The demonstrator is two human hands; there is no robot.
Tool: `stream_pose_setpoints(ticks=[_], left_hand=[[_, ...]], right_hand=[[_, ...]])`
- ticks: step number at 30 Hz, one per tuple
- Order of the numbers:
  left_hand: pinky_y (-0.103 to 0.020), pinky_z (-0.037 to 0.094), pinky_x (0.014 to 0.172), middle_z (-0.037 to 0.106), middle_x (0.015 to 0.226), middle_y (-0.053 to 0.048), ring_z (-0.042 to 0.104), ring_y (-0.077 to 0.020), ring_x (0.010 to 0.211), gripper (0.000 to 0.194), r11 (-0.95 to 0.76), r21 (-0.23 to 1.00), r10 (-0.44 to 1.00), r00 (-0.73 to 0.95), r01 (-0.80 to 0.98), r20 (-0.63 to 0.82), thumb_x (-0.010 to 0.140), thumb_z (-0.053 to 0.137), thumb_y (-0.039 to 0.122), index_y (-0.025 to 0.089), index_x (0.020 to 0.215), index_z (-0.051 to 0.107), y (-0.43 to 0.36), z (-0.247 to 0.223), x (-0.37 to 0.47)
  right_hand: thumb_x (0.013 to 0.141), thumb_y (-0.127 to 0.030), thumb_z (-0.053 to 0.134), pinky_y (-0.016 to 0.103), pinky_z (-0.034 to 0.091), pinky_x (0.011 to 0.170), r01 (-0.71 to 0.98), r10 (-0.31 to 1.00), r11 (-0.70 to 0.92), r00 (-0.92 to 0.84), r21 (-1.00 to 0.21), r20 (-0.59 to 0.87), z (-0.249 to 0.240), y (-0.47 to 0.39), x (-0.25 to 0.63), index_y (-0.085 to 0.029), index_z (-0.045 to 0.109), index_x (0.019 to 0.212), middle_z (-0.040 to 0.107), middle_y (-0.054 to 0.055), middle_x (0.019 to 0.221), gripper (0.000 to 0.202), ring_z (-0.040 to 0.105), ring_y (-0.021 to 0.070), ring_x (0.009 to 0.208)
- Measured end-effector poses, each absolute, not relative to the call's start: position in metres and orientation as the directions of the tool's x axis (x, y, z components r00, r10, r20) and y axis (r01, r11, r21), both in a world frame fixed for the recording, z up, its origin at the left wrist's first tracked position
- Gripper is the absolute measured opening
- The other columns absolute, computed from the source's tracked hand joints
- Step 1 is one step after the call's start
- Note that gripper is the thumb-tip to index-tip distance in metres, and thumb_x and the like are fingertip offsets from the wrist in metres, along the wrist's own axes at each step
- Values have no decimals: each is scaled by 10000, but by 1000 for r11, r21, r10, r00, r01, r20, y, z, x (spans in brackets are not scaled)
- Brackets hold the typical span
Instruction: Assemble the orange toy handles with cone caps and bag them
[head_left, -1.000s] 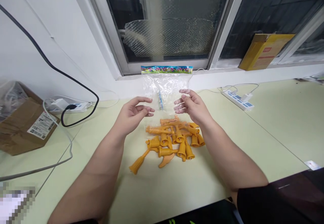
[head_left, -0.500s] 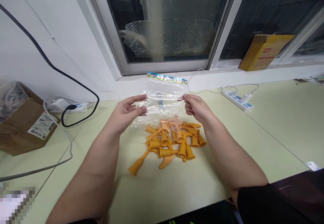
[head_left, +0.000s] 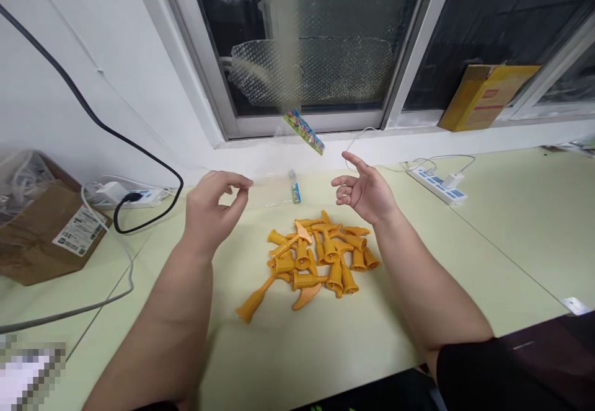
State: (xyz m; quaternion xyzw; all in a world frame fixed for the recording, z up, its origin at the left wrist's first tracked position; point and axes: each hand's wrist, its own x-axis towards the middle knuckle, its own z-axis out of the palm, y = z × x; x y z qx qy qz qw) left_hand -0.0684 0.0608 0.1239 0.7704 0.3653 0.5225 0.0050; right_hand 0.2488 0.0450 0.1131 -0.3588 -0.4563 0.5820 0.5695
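My left hand (head_left: 218, 206) pinches the edge of a clear plastic bag between thumb and fingertips. The bag's colourful printed header strip (head_left: 304, 132) hangs tilted in front of the window frame, and its see-through body is hard to make out. My right hand (head_left: 367, 191) is off the bag, palm turned up and fingers spread. Below both hands lies a pile of several orange plastic pieces (head_left: 320, 256) with flared, bell-like ends and curved tips. Behind the pile, another colourful printed strip (head_left: 295, 189) shows at the back of the table.
A power strip (head_left: 437, 185) with a white plug lies at the right rear. On the left are an open cardboard box (head_left: 51, 225), a second power strip (head_left: 149, 198) and a black cable (head_left: 93, 113). A yellow carton (head_left: 488, 98) leans against the window.
My right hand has let go of the bag and opened. My left hand has moved slightly left with it, and the header strip has swung to a steep tilt. The orange pile is unmoved.
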Motion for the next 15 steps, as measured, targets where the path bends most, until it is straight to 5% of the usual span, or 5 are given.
stream_pose_setpoints(ticks=[5,15], left_hand=[[-442,463,946,752,979,-40,655,-253,987,151,-755,214,544,410,620,732,851,619,145,261,840,714,78,108,-71],[-440,374,881,715,1045,-96,597,-284,1033,256,-492,179,758,318,852,569,920,504,121,224,916,738,129,19,-92]], right_hand=[[886,-679,524,362,627,655,-349,982,17,-173,-937,82,115,44,246,-372,359,1447,768,40,1005,661,756,226,802],[841,-388,727,319,608,678,-253,991,5,-125,-967,38,100,52,252,-297,481,1268,737,27,1049,501,732,178,813]])
